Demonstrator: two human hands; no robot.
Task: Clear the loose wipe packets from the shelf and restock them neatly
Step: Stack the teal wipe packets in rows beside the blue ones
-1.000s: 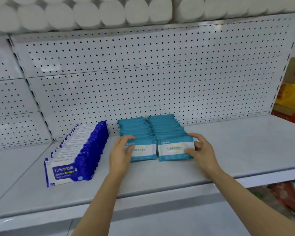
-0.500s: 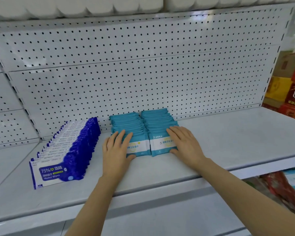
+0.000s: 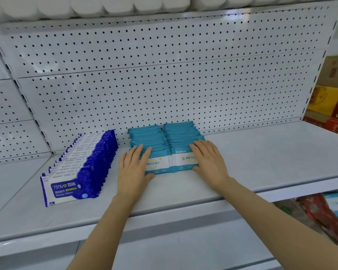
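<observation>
Head cam: two teal packet rows [image 3: 165,142] run front-to-back on the shelf [image 3: 261,156]; left hand [image 3: 134,169] and right hand [image 3: 208,159] lie flat, fingers straight, pressing the front packets.

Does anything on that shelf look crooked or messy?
Nothing stands out. The two teal packet rows sit side by side, with the left hand and right hand flat on their fronts. The blue packet row beside them is even.

two teal rows [image 3: 165,141], one blue row [image 3: 90,162]

Bright, even overhead light, faint shadows; wide-angle bowing at edges (corners slightly soft).
</observation>
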